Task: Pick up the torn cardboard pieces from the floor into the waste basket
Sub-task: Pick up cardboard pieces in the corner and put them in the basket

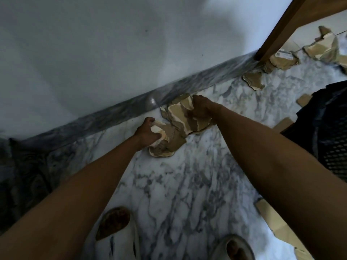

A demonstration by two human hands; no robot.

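Both my arms reach down to the marble floor by the wall. My left hand is closed on a pale torn cardboard piece that lies low at the floor. My right hand grips a bunch of brown torn cardboard pieces close to the skirting. More torn pieces lie further right: one near the skirting, one with a label by the door frame, and a heap beyond it. The black mesh waste basket stands at the right edge.
A white wall with a grey marble skirting runs diagonally across. A brown wooden door frame stands at top right. Flat cardboard lies at bottom right. My two slippered feet show at the bottom.
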